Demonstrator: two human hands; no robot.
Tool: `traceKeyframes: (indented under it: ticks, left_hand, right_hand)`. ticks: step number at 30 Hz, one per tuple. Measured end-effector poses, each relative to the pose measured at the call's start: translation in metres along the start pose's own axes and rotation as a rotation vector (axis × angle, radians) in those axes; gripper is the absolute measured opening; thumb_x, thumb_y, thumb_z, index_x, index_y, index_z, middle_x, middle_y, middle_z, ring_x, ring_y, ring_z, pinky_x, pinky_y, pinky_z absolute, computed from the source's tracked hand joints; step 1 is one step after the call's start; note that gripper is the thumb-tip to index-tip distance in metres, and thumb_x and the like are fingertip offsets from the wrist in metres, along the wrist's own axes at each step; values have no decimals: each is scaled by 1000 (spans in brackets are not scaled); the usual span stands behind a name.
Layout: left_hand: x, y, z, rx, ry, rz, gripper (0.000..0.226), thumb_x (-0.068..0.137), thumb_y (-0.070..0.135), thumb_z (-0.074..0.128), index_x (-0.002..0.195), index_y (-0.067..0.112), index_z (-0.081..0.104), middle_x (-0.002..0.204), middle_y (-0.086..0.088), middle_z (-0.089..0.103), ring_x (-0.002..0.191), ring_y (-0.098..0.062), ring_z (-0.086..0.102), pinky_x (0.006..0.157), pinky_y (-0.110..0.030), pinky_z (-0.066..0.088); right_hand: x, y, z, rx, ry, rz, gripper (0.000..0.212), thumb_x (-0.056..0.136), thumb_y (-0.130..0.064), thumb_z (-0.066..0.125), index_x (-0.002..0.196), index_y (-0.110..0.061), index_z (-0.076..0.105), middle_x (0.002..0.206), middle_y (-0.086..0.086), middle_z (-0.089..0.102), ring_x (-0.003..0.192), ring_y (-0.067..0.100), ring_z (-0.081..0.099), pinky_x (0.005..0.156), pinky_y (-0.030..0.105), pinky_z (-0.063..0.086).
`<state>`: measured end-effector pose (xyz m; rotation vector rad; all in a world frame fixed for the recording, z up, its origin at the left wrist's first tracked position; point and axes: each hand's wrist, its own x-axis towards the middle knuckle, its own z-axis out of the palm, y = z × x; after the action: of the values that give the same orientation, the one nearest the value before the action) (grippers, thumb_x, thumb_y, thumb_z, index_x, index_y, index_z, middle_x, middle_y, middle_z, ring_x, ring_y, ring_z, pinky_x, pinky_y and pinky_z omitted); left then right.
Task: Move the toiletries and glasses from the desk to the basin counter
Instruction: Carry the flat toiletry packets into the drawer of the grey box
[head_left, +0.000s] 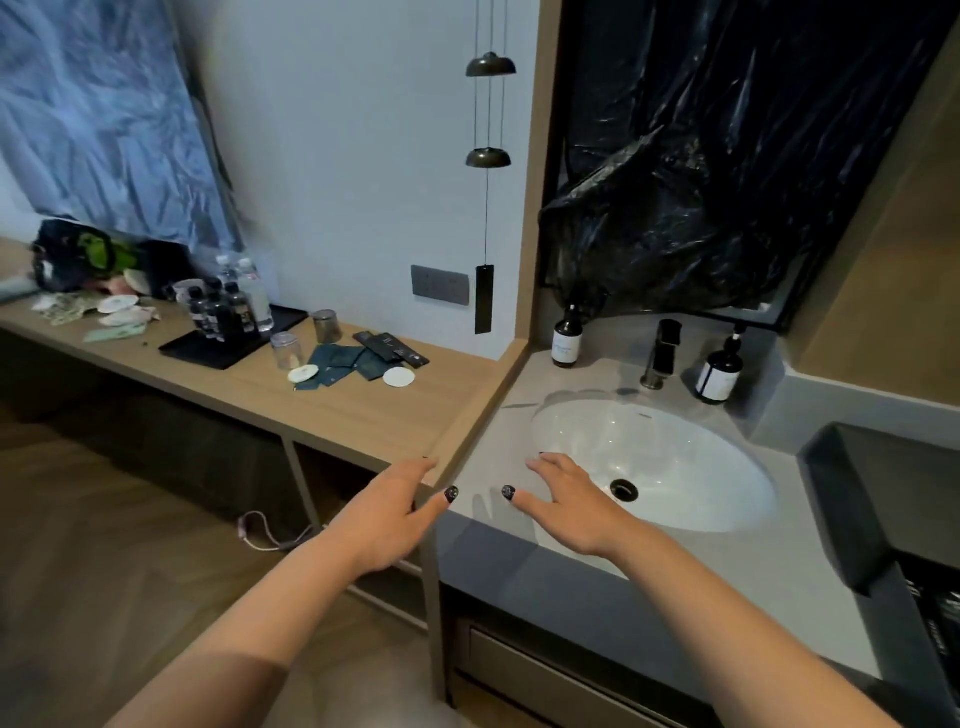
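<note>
Both grips are wide and hold nothing: left hand (387, 512) at the bench corner, right hand (563, 501) over the basin counter (519, 415). Toiletry packets (358, 358) and two glasses (287, 351) sit untouched on the wooden bench (363, 415); nothing appears moved yet.

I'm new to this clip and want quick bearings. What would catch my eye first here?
Probably the two open hands, left hand at the desk corner and right hand over the grey counter, both empty. Next the white basin beside them. Then the dark packets and two glasses lying on the wooden desk to the left.
</note>
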<state>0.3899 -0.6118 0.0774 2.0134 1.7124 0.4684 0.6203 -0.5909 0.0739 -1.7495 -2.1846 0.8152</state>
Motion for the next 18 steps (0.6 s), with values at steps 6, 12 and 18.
traceKeyframes:
  ticks: [6,12,18]
  left_hand:
    - [18,-39,-13,-36,34,-54,59,94,44,50,147,26,29,152,4,35,137,-13,38,112,-36,35]
    - [54,-75,-15,-25,2,-87,61,95,45,47,149,23,27,153,3,33,138,-13,34,114,-36,32]
    - [130,-123,-46,12,14,-151,60,94,46,47,148,26,28,153,5,33,140,-12,31,115,-33,26]
  right_hand:
    - [52,-40,13,3,-6,-41,69,94,-52,42,150,-17,20,157,2,18,144,20,19,117,36,21]
    - [116,-64,25,40,-2,-61,72,93,-52,46,151,-25,14,158,-3,14,143,21,23,115,42,27]
    - [207,-84,29,114,-16,-80,75,92,-52,49,151,-32,7,159,-7,10,145,19,17,114,43,24]
